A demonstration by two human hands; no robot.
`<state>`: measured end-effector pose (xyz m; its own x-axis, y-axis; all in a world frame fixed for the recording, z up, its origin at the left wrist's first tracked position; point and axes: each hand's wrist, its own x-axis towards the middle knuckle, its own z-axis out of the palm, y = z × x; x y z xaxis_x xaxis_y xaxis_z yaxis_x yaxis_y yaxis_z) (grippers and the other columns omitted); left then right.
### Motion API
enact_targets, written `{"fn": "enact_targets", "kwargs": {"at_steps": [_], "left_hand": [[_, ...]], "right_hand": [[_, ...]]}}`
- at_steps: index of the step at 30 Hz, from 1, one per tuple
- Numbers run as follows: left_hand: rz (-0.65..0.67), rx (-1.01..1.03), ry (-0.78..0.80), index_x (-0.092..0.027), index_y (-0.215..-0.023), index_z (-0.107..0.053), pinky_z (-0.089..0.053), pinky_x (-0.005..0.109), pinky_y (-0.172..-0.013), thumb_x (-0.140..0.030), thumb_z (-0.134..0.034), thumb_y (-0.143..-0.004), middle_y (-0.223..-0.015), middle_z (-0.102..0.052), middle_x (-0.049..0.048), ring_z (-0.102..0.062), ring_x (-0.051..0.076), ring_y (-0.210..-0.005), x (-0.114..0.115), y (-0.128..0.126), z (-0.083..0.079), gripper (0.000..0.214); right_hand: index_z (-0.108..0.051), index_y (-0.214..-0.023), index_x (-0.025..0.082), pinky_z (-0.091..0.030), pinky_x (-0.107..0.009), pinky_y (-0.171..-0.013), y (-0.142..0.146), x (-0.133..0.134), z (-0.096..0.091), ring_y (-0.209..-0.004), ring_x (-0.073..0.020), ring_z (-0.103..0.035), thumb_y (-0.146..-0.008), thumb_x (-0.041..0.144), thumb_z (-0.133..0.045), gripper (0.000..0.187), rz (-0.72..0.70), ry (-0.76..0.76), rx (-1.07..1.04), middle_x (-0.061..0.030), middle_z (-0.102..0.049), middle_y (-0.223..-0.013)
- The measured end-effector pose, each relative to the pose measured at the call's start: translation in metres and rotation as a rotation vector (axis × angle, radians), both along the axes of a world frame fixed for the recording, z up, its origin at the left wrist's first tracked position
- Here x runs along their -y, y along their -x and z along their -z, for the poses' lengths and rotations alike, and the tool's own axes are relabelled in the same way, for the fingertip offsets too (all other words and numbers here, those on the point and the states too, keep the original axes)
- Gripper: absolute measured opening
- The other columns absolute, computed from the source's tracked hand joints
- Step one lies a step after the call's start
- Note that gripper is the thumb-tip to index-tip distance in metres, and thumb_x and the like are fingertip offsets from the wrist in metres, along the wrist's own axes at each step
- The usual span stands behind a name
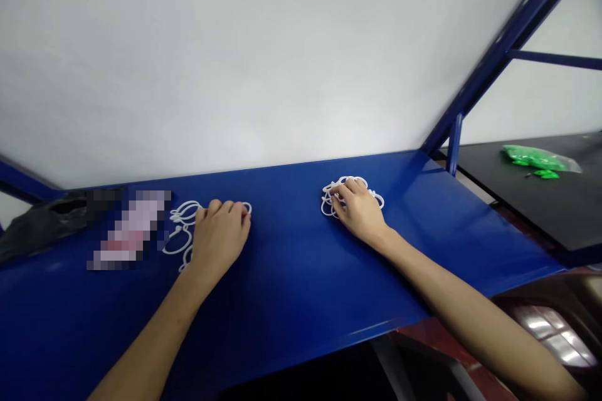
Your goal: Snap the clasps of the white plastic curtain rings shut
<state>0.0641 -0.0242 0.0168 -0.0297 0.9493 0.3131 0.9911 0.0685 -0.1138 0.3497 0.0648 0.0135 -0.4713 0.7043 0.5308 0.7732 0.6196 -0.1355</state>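
Observation:
Two heaps of thin white plastic rings lie on a blue metal shelf [291, 276]. My left hand [220, 235] rests palm down on the left heap of rings [181, 225], its fingers curled over them. My right hand [358, 207] lies on the right heap of rings [350, 191], fingers bent and pressing into the loops. Whether either hand grips a ring is hidden under the fingers.
A white wall stands right behind the shelf. A blurred pinkish object [129, 229] and a dark bag [42, 225] lie at the left. A blue frame post [454, 141] rises at the right; beyond it a black surface [555, 207] carries a bag of green parts [538, 160].

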Motion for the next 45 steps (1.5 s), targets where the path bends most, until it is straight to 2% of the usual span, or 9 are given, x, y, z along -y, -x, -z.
{"fn": "enact_targets", "kwargs": {"at_steps": [5, 9, 13, 19, 23, 26, 30, 35, 45], "left_hand": [[0.378, 0.260, -0.128, -0.020, -0.091, -0.065, -0.045, 0.039, -0.086, -0.027, -0.048, -0.098, -0.093, -0.070, 0.0057, -0.059, 0.023, -0.091, 0.004, -0.027, 0.000, 0.020], [0.668, 0.242, -0.233, -0.021, -0.095, -0.069, -0.047, 0.035, -0.085, -0.022, -0.053, -0.098, -0.093, -0.070, 0.0033, -0.060, 0.018, -0.088, 0.012, -0.043, 0.000, 0.016], [0.810, 0.205, -0.377, -0.021, -0.093, -0.070, -0.047, 0.032, -0.078, -0.014, -0.060, -0.093, -0.089, -0.069, 0.0014, -0.058, 0.016, -0.083, 0.016, -0.049, 0.001, 0.012], [0.802, 0.391, -0.388, -0.019, -0.093, -0.068, -0.050, 0.030, -0.081, -0.012, -0.064, -0.091, -0.088, -0.068, 0.0013, -0.060, 0.014, -0.083, 0.016, -0.055, 0.000, 0.008], [0.617, 0.651, -0.422, -0.020, -0.090, -0.064, -0.051, 0.024, -0.076, -0.016, -0.063, -0.092, -0.085, -0.067, -0.0003, -0.062, 0.012, -0.079, 0.016, -0.055, -0.002, 0.004], [0.472, 0.786, -0.261, -0.021, -0.090, -0.065, -0.049, 0.022, -0.067, -0.024, -0.061, -0.093, -0.081, -0.068, -0.0027, -0.061, 0.010, -0.068, 0.015, -0.053, -0.002, 0.006], [0.440, 0.914, 0.001, -0.022, -0.087, -0.066, -0.046, 0.021, -0.062, -0.034, -0.053, -0.097, -0.076, -0.069, -0.0046, -0.061, 0.010, -0.064, 0.013, -0.053, 0.000, 0.020], [0.445, 0.958, 0.037, -0.021, -0.080, -0.062, -0.042, 0.021, -0.062, -0.032, -0.051, -0.098, -0.070, -0.064, -0.0056, -0.056, 0.009, -0.061, 0.015, -0.057, 0.002, 0.024], [0.500, 0.892, 0.023, -0.021, -0.076, -0.057, -0.042, 0.022, -0.063, -0.018, -0.047, -0.095, -0.070, -0.062, -0.0045, -0.055, 0.010, -0.062, 0.017, -0.054, 0.012, 0.022]], "right_hand": [[-0.066, -0.105, 0.019, -0.052, -0.040, -0.082, 0.007, 0.021, -0.010, -0.092, -0.0254, -0.060, -0.099, 0.023, -0.052, 0.016, -0.160, 0.068, -0.144, -0.0101, -0.068, -0.097], [-0.064, -0.109, 0.020, -0.053, -0.033, -0.077, 0.019, 0.041, -0.013, -0.084, -0.0191, -0.065, -0.099, 0.032, -0.057, 0.017, -0.313, 0.370, -0.310, -0.0049, -0.070, -0.091], [-0.061, -0.102, 0.020, -0.051, -0.026, -0.066, 0.027, 0.050, -0.009, -0.070, -0.0133, -0.065, -0.099, 0.032, -0.056, 0.013, -0.393, 0.646, -0.448, 0.0007, -0.068, -0.079], [-0.054, -0.120, 0.021, -0.053, -0.026, -0.068, 0.026, 0.051, -0.007, -0.069, -0.0121, -0.063, -0.096, 0.025, -0.056, 0.024, -0.445, 0.584, -0.577, 0.0023, -0.064, -0.078], [-0.056, -0.118, 0.021, -0.052, -0.023, -0.063, 0.025, 0.053, -0.009, -0.067, -0.0107, -0.062, -0.097, 0.025, -0.055, 0.022, -0.459, 0.527, -0.559, 0.0026, -0.062, -0.077], [-0.057, -0.118, 0.020, -0.052, -0.023, -0.062, 0.025, 0.053, -0.007, -0.068, -0.0108, -0.062, -0.097, 0.025, -0.055, 0.022, -0.455, 0.510, -0.555, 0.0021, -0.063, -0.078], [-0.061, -0.108, 0.019, -0.051, -0.024, -0.063, 0.025, 0.052, -0.004, -0.068, -0.0114, -0.061, -0.097, 0.025, -0.056, 0.013, -0.493, 0.532, -0.522, 0.0006, -0.065, -0.079], [-0.060, -0.086, 0.019, -0.051, -0.027, -0.069, 0.026, 0.051, -0.003, -0.074, -0.0136, -0.064, -0.098, 0.024, -0.059, 0.013, -0.540, 0.536, -0.488, -0.0021, -0.068, -0.083], [-0.064, -0.103, 0.018, -0.054, -0.030, -0.076, 0.021, 0.053, -0.002, -0.082, -0.0165, -0.065, -0.103, 0.021, -0.049, 0.016, -0.716, 0.393, -0.337, -0.0067, -0.070, -0.092]]}}
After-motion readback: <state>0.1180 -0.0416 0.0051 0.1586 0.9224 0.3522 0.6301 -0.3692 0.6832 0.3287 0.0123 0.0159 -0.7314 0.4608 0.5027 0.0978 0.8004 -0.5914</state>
